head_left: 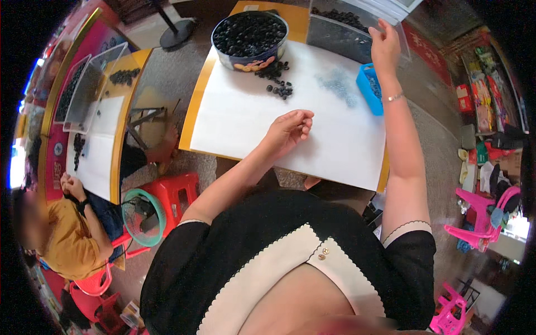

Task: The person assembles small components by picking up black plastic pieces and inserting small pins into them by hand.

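Note:
My left hand (288,132) hovers over the near middle of the white-covered table (240,120), its fingers curled together; whatever they hold, if anything, is hidden. My right hand (386,49) is raised at the near right corner of a clear plastic bin (340,42), fingers apart with nothing visible in them. Small black pieces lie in that bin. A large round tin (245,60) at the back left is heaped with similar black round pieces, and a few loose black pieces (279,89) lie in front of it. Below my right wrist sits a blue basket (365,89) with small dark bits inside.
Tiny bluish bits (338,86) are scattered on the white sheet. To the left, a person in a mustard shirt (75,240) sits at another table with black pieces and a clear bin (92,89). A red stool (173,195) and green basket (144,218) stand between us.

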Motion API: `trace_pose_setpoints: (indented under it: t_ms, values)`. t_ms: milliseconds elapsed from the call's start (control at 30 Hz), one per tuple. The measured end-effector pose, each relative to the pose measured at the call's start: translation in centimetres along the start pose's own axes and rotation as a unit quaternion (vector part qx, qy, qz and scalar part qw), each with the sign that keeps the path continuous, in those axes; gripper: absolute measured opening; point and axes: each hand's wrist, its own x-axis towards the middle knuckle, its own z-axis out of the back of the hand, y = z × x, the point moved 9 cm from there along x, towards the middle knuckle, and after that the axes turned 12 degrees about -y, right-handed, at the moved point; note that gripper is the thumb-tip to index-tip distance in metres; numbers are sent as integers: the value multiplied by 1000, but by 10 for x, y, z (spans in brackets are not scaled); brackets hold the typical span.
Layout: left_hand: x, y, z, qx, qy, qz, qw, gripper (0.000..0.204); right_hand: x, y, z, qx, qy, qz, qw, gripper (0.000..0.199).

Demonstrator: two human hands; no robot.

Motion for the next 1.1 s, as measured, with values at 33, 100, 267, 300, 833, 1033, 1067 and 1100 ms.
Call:
trace_pose_setpoints:
  t_ms: [33,100,267,300,833,1033,1067,1100]
  values:
    - [1,1,-1,2,5,8,1000,27,-12,3,-1,3,6,-2,1000,23]
    - [3,3,-1,1,8,18,1000,27,-51,12,-16,119,93,-1,989,15]
    - [2,5,-2,33,10,26,999,24,-167,45,-47,169,307,-34,936,16]
    - [-1,2,-2,33,8,26,999,24,-180,47,-48,168,315,-56,932,15]
    - [5,-135,34,621,-236,-413,623,24,-214,27,-44,212,263,-153,929,12]
    - [14,-98,54,181,-178,-159,954,24,-217,24,-43,259,276,-234,896,13]
    - [14,-88,48,100,-145,-118,977,24,-221,24,-46,299,292,-272,867,13]
    - [13,-85,46,100,-145,-118,977,24,-218,29,-44,298,292,-272,867,13]
